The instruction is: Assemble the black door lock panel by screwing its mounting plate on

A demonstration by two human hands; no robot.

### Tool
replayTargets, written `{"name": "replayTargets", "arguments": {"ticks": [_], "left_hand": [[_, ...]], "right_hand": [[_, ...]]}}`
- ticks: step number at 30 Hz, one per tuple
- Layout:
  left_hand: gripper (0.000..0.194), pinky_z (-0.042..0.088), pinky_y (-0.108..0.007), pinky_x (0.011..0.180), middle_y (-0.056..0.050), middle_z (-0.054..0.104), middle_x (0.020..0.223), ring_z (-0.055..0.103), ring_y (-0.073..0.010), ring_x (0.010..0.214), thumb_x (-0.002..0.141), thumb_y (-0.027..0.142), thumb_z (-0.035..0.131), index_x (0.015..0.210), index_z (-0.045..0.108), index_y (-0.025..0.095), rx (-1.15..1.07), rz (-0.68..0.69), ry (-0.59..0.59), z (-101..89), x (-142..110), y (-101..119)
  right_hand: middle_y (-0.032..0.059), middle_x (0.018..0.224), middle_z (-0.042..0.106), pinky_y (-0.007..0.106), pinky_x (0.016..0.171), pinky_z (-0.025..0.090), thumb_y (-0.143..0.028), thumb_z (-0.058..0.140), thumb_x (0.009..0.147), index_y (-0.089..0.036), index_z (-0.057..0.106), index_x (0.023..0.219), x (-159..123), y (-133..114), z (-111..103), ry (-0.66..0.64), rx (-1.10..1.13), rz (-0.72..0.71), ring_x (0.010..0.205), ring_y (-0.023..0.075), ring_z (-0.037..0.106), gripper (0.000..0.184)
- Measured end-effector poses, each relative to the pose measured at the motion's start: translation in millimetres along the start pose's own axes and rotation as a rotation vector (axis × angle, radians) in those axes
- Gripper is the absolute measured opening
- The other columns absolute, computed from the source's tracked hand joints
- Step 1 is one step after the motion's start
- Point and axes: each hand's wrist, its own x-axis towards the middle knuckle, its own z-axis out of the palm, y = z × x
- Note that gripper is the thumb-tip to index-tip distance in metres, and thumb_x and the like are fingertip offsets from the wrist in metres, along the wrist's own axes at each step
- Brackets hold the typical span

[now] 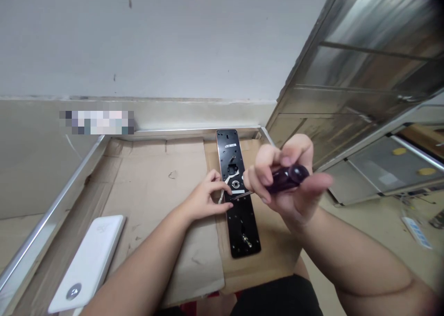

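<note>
- Hands were kept apart but close together above the lock plate [242,228], and neither was clamped on it.
- Left hand [204,198] was spread with its fingertips [222,185] on the plate's middle, so the plate was steadied beside a white cable [224,193].
- Right hand [289,189] was closed around a dark screwdriver [287,178], with the handle held firmly in the fingers; the tip was hidden.
- Plate was laid flat and lengthwise on cardboard [156,214], which gave it a steady bed.
- White power bank [85,265] was left well apart, at the left.
</note>
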Motion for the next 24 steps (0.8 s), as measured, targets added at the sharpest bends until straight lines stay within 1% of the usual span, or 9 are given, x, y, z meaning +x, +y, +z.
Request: {"name": "replayTargets", "arguments": {"ticks": [2,4,7,10,13,15,17,20,24], "left_hand": [[0.026,0.047,-0.035,0.089,-0.003,0.040,0.098,0.048,-0.0190,0.094,0.078,0.037,0.080,0.099,0.072,0.023,-0.007,0.004,0.004,-0.1,0.0,-0.5],[0.026,0.047,-0.036,0.092,-0.003,0.041,0.100,0.048,-0.0195,0.096,0.078,0.036,0.080,0.099,0.073,0.023,-0.012,0.009,-0.003,-0.2,0.3,-1.0],[0.026,0.047,-0.036,0.091,-0.002,0.040,0.098,0.048,-0.0192,0.095,0.078,0.037,0.080,0.099,0.073,0.023,-0.005,0.005,-0.010,-0.4,0.8,-1.0],[0.026,0.047,-0.035,0.088,-0.002,0.038,0.096,0.047,-0.0187,0.092,0.078,0.039,0.080,0.098,0.073,0.024,-0.002,-0.006,-0.005,-0.1,0.9,-0.1],[0.025,0.047,-0.034,0.088,-0.002,0.038,0.096,0.047,-0.0184,0.092,0.078,0.038,0.080,0.098,0.073,0.024,-0.004,0.002,-0.001,0.0,0.6,0.8],[0.024,0.047,-0.035,0.090,-0.002,0.039,0.097,0.047,-0.0187,0.094,0.078,0.036,0.080,0.098,0.073,0.023,-0.011,0.015,0.002,-0.2,0.5,1.2],[0.024,0.046,-0.037,0.093,-0.003,0.040,0.099,0.048,-0.0194,0.097,0.078,0.035,0.080,0.097,0.073,0.023,-0.017,0.019,-0.003,-0.3,0.6,1.5],[0.023,0.047,-0.037,0.092,-0.002,0.039,0.097,0.048,-0.0194,0.096,0.079,0.036,0.079,0.097,0.073,0.023,-0.011,0.008,-0.013,-0.3,0.7,1.4],[0.023,0.048,-0.035,0.089,-0.002,0.038,0.095,0.048,-0.0184,0.092,0.079,0.037,0.079,0.097,0.073,0.023,0.002,-0.001,-0.006,-0.2,0.3,0.6]], "right_hand": [[-0.0018,0.083,0.058,0.027,0.050,0.046,-0.058,0.057,0.093,-0.027,0.058,0.090,3.0,-0.8,-2.7,0.020,-0.043,0.044,0.052,0.0100,0.054,0.031],[0.0003,0.074,0.056,0.030,0.054,0.048,-0.061,0.046,0.098,-0.023,0.062,0.083,6.6,-3.8,-7.9,-0.066,-0.043,0.154,0.059,0.0137,0.058,0.044],[-0.0054,0.049,0.042,0.028,0.051,0.042,-0.059,0.025,0.103,-0.022,0.059,0.077,8.5,-7.2,-12.4,-0.200,0.075,0.266,0.042,0.0103,0.042,0.057],[-0.0079,0.053,0.044,0.024,0.044,0.035,-0.065,0.039,0.098,-0.027,0.055,0.088,5.5,-3.9,-9.5,-0.144,0.131,0.152,0.038,0.0080,0.033,0.042],[-0.0027,0.083,0.055,0.023,0.045,0.039,-0.056,0.065,0.089,-0.028,0.056,0.095,3.8,2.2,-7.3,-0.003,0.034,0.061,0.052,0.0085,0.049,0.029],[0.0006,0.091,0.056,0.027,0.053,0.046,-0.054,0.062,0.091,-0.026,0.062,0.094,5.4,3.4,-10.2,-0.013,-0.026,0.100,0.066,0.0124,0.058,0.029],[0.0013,0.075,0.056,0.032,0.061,0.049,-0.062,0.048,0.096,-0.022,0.067,0.088,7.9,1.7,-15.2,-0.126,-0.029,0.193,0.067,0.0153,0.059,0.045],[-0.0047,0.045,0.042,0.029,0.054,0.043,-0.067,0.026,0.100,-0.021,0.065,0.079,8.9,-1.8,-18.7,-0.299,0.098,0.301,0.043,0.0112,0.043,0.064],[-0.0065,0.059,0.049,0.024,0.046,0.037,-0.071,0.048,0.091,-0.027,0.056,0.091,4.3,2.6,-12.4,-0.182,0.128,0.145,0.040,0.0075,0.037,0.045]]}}
